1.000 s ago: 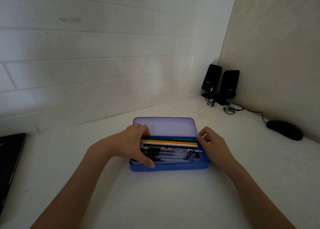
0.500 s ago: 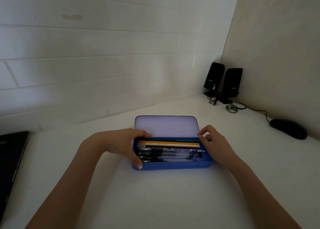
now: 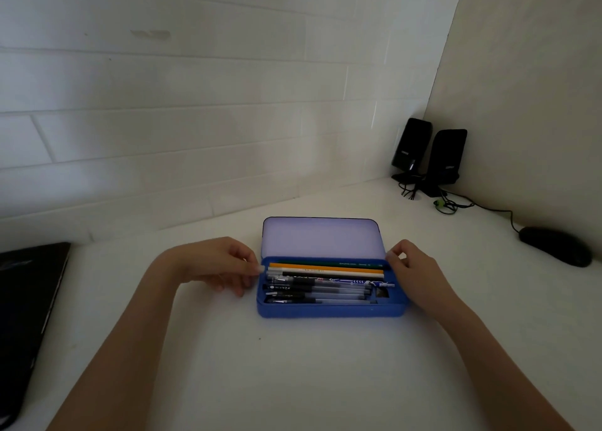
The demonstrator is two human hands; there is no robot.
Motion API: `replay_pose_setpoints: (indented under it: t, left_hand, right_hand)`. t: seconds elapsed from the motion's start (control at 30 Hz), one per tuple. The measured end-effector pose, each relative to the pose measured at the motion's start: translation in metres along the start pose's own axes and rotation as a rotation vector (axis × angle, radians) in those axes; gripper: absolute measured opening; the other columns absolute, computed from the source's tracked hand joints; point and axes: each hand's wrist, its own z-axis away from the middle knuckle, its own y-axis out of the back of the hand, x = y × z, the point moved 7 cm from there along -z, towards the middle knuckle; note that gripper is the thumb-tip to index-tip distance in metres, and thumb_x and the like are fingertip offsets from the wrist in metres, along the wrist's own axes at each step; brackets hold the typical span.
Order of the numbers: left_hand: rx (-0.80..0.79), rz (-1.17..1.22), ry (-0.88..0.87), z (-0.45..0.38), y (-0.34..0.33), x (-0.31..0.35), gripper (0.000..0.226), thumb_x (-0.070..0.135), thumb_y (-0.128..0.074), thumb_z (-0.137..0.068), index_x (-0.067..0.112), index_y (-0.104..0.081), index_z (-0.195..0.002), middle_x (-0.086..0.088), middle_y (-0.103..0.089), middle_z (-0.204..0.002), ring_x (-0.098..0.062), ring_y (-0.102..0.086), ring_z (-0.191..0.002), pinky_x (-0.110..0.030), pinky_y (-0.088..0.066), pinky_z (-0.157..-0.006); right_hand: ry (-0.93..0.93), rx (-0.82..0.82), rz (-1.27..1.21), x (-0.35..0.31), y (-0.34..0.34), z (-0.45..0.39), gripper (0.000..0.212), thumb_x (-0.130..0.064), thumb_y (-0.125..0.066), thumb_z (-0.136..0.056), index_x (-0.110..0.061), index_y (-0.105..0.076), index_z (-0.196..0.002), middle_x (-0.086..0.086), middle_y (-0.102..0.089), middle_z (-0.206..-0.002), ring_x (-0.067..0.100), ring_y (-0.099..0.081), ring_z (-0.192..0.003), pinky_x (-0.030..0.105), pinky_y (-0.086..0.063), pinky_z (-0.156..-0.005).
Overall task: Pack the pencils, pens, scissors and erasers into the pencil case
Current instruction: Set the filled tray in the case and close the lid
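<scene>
I saw the pencil case (image 3: 329, 310) open on the tabletop (image 3: 293, 365), pencils and pens inside, left hand (image 3: 216, 264) and right hand (image 3: 412, 267) loosely curled, empty, at its ends; next I'd shut the lid (image 3: 321, 236).

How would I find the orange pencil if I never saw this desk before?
Look for the open blue pencil case in the middle of the white desk, between the two hands. The orange pencil lies lengthwise near the back, just under a dark green one. It is the only bright orange stick there.
</scene>
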Motion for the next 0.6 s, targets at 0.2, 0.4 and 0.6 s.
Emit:
replay_pose_setpoints:
  t: [0.2, 0.4, 0.6]
  left_hand:
    - [-0.063, 0.179, 0.132, -0.002, -0.006, -0.005, 0.02, 0.031, -0.063, -0.085, 0.011, -0.067, -0.088, -0.003, -0.075, -0.079, -0.012, -0.072, -0.07, -0.015, -0.047, -0.046]
    - [-0.078, 0.229, 0.189, -0.005, -0.007, -0.008, 0.016, 0.025, -0.066, -0.084, 0.01, -0.068, -0.088, -0.007, -0.075, -0.08, -0.013, -0.072, -0.071, -0.016, -0.049, -0.047]
    - [-0.077, 0.281, 0.161, -0.007, -0.01, -0.007, 0.015, 0.024, -0.06, -0.088, 0.009, -0.065, -0.086, -0.006, -0.074, -0.073, -0.013, -0.071, -0.064, -0.017, -0.05, -0.046]
  right_hand:
    - [0.001, -0.014, 0.056, 0.001, -0.004, -0.002, 0.02, -0.029, -0.042, -0.097, -0.011, -0.049, -0.09, 0.007, -0.064, -0.083, 0.018, -0.057, -0.069, 0.024, -0.041, -0.054]
    - [-0.018, -0.031, 0.032, 0.001, -0.002, -0.004, 0.028, -0.032, -0.036, -0.098, -0.012, -0.045, -0.081, -0.001, -0.052, -0.069, 0.013, -0.046, -0.061, 0.025, -0.035, -0.055]
    - [-0.02, -0.048, 0.045, 0.003, -0.004, -0.004, 0.027, -0.032, -0.039, -0.097, -0.009, -0.049, -0.087, 0.0, -0.057, -0.072, 0.016, -0.052, -0.065, 0.026, -0.038, -0.055]
